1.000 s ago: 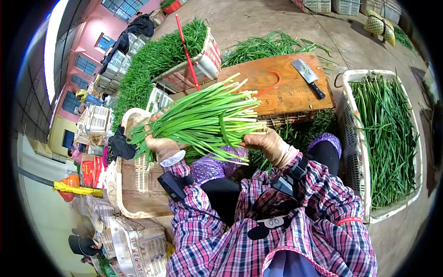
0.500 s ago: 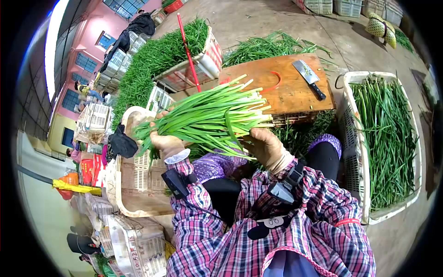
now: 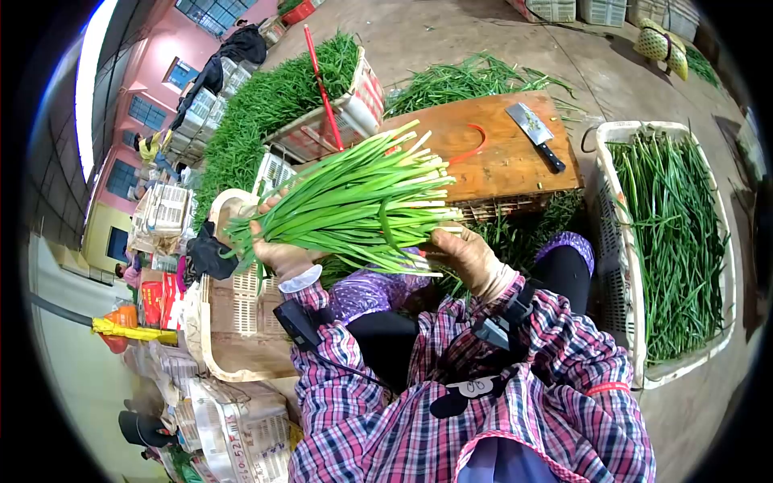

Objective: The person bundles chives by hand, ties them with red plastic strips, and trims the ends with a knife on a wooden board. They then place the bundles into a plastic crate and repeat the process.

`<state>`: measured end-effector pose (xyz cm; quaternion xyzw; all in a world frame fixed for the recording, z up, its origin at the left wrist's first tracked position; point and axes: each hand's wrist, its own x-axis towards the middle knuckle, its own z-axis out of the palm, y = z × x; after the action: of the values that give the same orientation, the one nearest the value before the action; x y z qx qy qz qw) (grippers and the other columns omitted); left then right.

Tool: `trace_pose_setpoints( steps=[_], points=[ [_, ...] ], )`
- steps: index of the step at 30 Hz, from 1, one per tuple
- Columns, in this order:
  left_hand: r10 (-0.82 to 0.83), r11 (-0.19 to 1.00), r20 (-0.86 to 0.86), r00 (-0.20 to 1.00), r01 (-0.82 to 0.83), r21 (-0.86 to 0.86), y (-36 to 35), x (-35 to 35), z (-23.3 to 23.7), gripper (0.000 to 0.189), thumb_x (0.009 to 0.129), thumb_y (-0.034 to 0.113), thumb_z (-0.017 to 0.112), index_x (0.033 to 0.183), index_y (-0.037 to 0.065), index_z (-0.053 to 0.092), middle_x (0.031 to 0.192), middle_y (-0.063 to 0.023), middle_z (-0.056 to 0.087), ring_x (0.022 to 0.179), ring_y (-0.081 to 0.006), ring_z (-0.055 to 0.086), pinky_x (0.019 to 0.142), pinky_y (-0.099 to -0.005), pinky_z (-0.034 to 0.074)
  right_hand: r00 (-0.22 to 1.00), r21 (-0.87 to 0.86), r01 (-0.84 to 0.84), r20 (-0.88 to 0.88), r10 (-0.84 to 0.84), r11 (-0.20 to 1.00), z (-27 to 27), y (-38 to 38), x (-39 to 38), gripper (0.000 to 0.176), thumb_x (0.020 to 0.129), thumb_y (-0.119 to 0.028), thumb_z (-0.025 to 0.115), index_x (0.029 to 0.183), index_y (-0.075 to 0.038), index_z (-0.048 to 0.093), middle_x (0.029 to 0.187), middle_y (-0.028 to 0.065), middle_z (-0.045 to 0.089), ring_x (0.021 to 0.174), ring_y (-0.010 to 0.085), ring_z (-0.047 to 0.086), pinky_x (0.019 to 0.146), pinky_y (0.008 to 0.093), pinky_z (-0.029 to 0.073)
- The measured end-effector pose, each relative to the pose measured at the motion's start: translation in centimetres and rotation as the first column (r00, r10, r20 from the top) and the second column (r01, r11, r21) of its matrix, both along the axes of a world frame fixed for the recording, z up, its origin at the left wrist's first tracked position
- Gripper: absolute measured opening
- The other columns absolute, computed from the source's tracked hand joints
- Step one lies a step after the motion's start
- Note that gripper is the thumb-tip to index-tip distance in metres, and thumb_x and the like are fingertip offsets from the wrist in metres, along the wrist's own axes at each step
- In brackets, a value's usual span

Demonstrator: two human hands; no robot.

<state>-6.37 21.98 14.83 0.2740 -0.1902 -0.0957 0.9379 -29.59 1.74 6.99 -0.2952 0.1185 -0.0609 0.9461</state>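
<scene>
A loose bunch of long green stalks (image 3: 354,201) lies across both hands above my lap, its pale cut ends to the right. My left hand (image 3: 282,249) is wrapped round the leafy end, the fingers partly hidden behind it. At the pale ends, my right hand (image 3: 467,256) grips the lower edge between thumb and fingers. Beyond the bunch is a wooden board (image 3: 499,161) bearing a cleaver (image 3: 535,135) and a thin red band (image 3: 481,143).
On the right stands a white crate (image 3: 636,322) of green stalks. An emptier crate (image 3: 211,322) is at the left. Behind are a heaped crate (image 3: 366,101), a red pole (image 3: 322,87) and loose greens (image 3: 467,84) on the floor. People are far left.
Both hands and the bunch have shifted slightly left. My right hand has turned a little, with its fingers now nearer the pale ends.
</scene>
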Motion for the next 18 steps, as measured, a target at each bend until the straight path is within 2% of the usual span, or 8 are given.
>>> trace_pose_setpoints(
  steps=[7,9,11,13,14,15,17,18],
  points=[
    [0.113,0.991,-0.219,0.969,-0.125,-0.045,-0.3,-0.8,0.1,0.039,0.09,0.036,0.039,0.093,0.002,0.057,0.098,-0.012,0.06,0.112,-0.0368,0.05,0.104,-0.0557,0.033,0.99,0.129,0.133,-0.068,-0.125,0.983,-0.7,0.7,1.5,0.028,0.079,-0.019,0.069,0.102,-0.005,0.061,0.094,0.0051,0.065,0.082,0.0156,0.06,0.075,0.0314,0.049],
    [-0.092,0.972,-0.226,0.97,0.038,-0.231,0.2,-0.2,-0.8,0.041,0.09,0.037,0.039,0.095,0.0,0.057,0.1,-0.0131,0.059,0.115,-0.0385,0.048,0.105,-0.056,0.031,0.972,0.135,0.235,-0.03,-0.233,0.963,-0.2,0.9,1.2,0.026,0.079,-0.018,0.068,0.101,-0.006,0.061,0.092,0.0039,0.064,0.081,0.0145,0.059,0.073,0.0308,0.047],
    [0.067,0.988,-0.227,0.972,-0.097,-0.12,-0.5,-1.0,-1.4,0.043,0.09,0.037,0.038,0.098,-0.001,0.056,0.101,-0.0137,0.058,0.116,-0.0383,0.045,0.106,-0.0556,0.029,0.968,0.15,0.249,-0.056,-0.244,0.957,-1.2,0.9,1.4,0.022,0.078,-0.017,0.067,0.097,-0.007,0.061,0.09,0.0025,0.064,0.079,0.0133,0.059,0.071,0.028,0.046],
    [-0.02,0.97,-0.28,0.96,-0.049,-0.238,-0.1,-0.2,-2.9,0.043,0.089,0.036,0.039,0.1,-0.001,0.057,0.102,-0.0138,0.058,0.117,-0.0374,0.045,0.107,-0.0552,0.028,0.973,0.062,0.231,0.011,-0.232,0.971,-3.2,0.7,1.8,0.018,0.077,-0.015,0.066,0.093,-0.007,0.061,0.087,0.0016,0.063,0.076,0.0124,0.058,0.071,0.0257,0.046],
    [-0.425,0.789,-0.253,0.869,0.219,-0.573,1.7,2.0,-5.1,0.042,0.088,0.035,0.039,0.1,-0.001,0.057,0.103,-0.013,0.058,0.117,-0.0366,0.045,0.107,-0.0545,0.027,0.956,0.083,0.292,-0.045,-0.289,0.953,0.1,0.9,0.7,0.02,0.077,-0.011,0.066,0.095,-0.004,0.062,0.085,0.0016,0.063,0.075,0.0118,0.056,0.072,0.025,0.045],
    [-0.425,0.789,-0.255,0.869,0.217,-0.575,1.3,1.5,-4.8,0.042,0.088,0.035,0.039,0.1,-0.001,0.057,0.103,-0.013,0.058,0.117,-0.0366,0.045,0.107,-0.0545,0.027,0.956,0.081,0.292,-0.047,-0.289,0.953,1.5,0.7,0.0,0.02,0.077,-0.011,0.066,0.095,-0.004,0.062,0.085,0.0016,0.063,0.075,0.0118,0.056,0.072,0.025,0.045],
    [-0.033,0.986,-0.165,0.986,0.005,-0.165,-0.1,-0.5,-3.2,0.042,0.089,0.035,0.039,0.099,-0.001,0.058,0.104,-0.0121,0.058,0.118,-0.0364,0.045,0.108,-0.0542,0.026,0.951,-0.301,0.298,0.017,-0.308,0.906,2.5,0.6,-1.0,0.025,0.076,-0.008,0.066,0.1,-0.002,0.062,0.087,0.0027,0.063,0.076,0.0123,0.056,0.075,0.0257,0.046],
    [-0.043,0.969,-0.306,0.951,-0.036,-0.246,-0.2,-0.2,-2.9,0.042,0.089,0.036,0.038,0.098,0.0,0.058,0.104,-0.0101,0.059,0.12,-0.0356,0.043,0.108,-0.0533,0.025,0.953,-0.316,0.3,0.068,-0.294,0.9,2.2,0.7,-1.3,0.028,0.077,-0.008,0.068,0.104,-0.002,0.062,0.095,0.0037,0.063,0.084,0.0128,0.057,0.081,0.0261,0.045]
  ],
)
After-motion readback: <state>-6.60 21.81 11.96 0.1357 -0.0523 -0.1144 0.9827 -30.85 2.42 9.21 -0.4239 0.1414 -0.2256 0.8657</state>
